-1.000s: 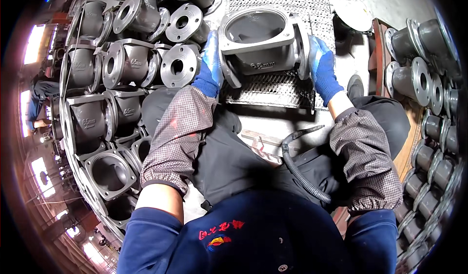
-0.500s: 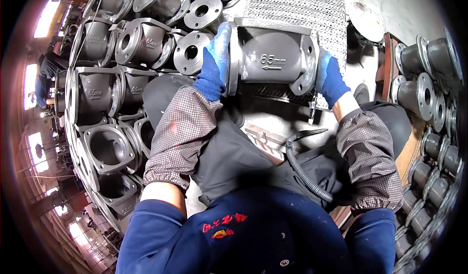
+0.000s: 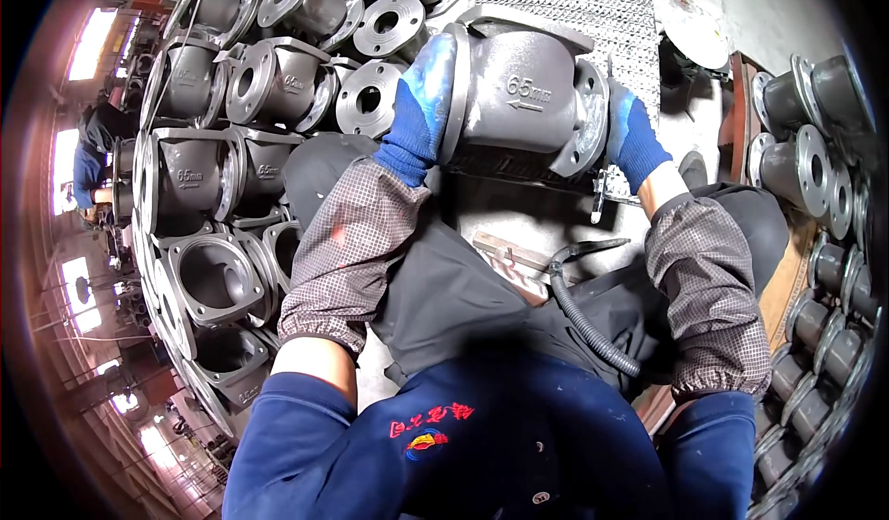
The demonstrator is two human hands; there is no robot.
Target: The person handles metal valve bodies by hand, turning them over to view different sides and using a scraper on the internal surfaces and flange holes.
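A grey cast-metal flanged valve body [image 3: 520, 94] is held between my two blue-gloved hands, in front of my knees. My left hand [image 3: 424, 99] grips its left round flange, fingers behind the rim. Closed at the right flange is my right hand [image 3: 633, 136]; its fingertips are partly hidden by the flange. A slim rod-like tool [image 3: 598, 207] points downward beside that hand; whether the hand holds it I cannot tell. The casting's square top flange is tilted away, and raised markings with an arrow face me.
Similar valve bodies [image 3: 185, 175] are stacked along the left. More flanged castings [image 3: 789, 173] line the right side. Beyond my hands lies a textured metal plate [image 3: 630, 34]. A ribbed grey hose [image 3: 585, 324] lies by my right leg. Another person [image 3: 91, 159] is far left.
The valve body has been tipped, its top flange now rising farther away and its side turned more upward. Both hands keep their hold and shift slightly with it.
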